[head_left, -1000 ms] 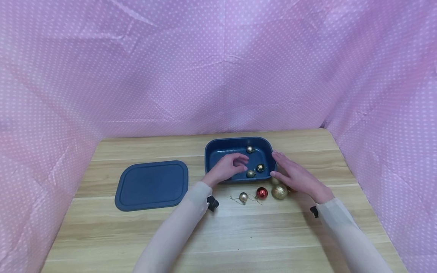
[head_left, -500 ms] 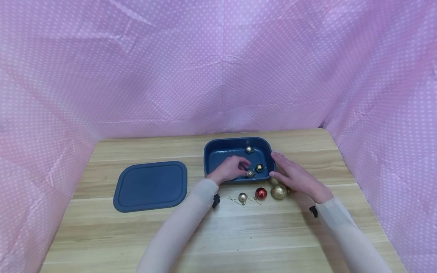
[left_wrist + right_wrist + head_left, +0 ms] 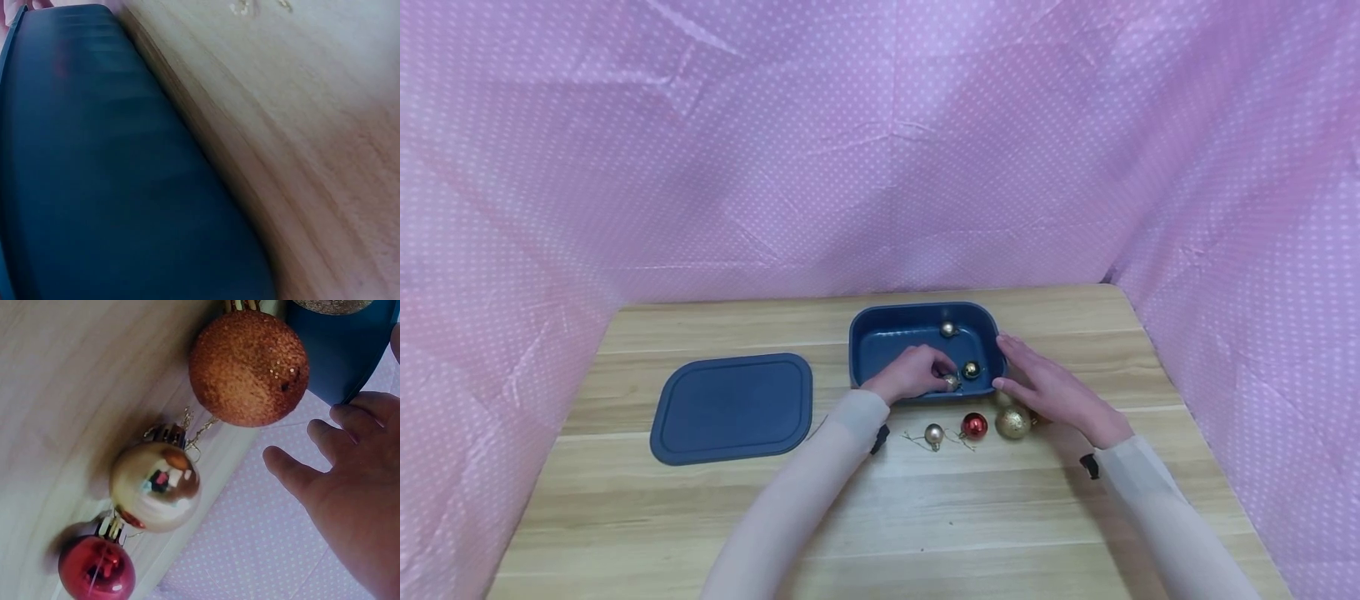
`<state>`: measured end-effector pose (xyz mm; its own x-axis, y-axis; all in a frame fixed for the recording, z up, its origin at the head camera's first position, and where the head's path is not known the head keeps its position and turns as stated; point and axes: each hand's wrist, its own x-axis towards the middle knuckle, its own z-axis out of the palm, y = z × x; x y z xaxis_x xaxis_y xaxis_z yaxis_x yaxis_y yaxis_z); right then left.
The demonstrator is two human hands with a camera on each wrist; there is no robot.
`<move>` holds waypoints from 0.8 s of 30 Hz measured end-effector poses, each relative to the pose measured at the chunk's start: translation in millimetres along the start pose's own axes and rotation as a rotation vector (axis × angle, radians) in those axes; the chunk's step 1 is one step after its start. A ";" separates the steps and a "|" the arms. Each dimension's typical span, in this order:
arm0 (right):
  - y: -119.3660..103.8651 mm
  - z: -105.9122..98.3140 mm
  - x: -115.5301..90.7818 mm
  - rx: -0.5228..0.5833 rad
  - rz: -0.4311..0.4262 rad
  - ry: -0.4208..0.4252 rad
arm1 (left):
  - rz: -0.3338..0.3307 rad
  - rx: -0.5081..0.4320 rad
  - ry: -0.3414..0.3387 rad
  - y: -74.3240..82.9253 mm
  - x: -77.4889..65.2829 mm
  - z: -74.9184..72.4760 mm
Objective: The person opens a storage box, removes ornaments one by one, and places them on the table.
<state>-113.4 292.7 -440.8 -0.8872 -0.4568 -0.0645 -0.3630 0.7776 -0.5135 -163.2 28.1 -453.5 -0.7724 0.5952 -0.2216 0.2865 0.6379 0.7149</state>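
Observation:
My left hand (image 3: 916, 372) reaches over the near rim of the dark blue box (image 3: 880, 343), thumb and fingers pinching a small glittery gold bauble (image 3: 952, 382). Beside that lie a shiny gold bauble (image 3: 972, 369) and, farther back, a pale gold one (image 3: 949, 329). My right hand (image 3: 1051, 386) has its fingers extended, fingertips at the box's right rim. Near its palm, outside the box, sits a larger glittery gold bauble (image 3: 1013, 422). In the left wrist view the box's outer wall (image 3: 125, 156) hides the left fingers.
Along the box's front lie a red bauble (image 3: 974, 426) and a small pale gold bauble (image 3: 934, 435) with string loops. The right wrist view shows an orange glitter bauble (image 3: 249, 369) and a shiny gold bauble (image 3: 155, 486). A flat blue lid (image 3: 733, 408) lies at left.
My left hand has moved right and slightly down inside the box, its thumb and fingers closing on the small glittery gold bauble. The right hand stays at the box's rim.

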 end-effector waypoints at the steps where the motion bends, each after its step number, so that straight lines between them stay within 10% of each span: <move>1: -0.1 0.0 0.1 -0.001 -0.001 0.001 | -0.002 0.005 -0.002 0.5 0.2 0.2; 24: -1.6 -0.9 -1.5 0.008 0.005 0.000 | 0.024 0.000 0.120 6.2 -9.5 -7.1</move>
<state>-111.7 292.4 -439.2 -0.8890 -0.4531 -0.0665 -0.3568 0.7763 -0.5197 -158.1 23.0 -442.2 -0.8276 0.5477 -0.1230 0.3062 0.6241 0.7188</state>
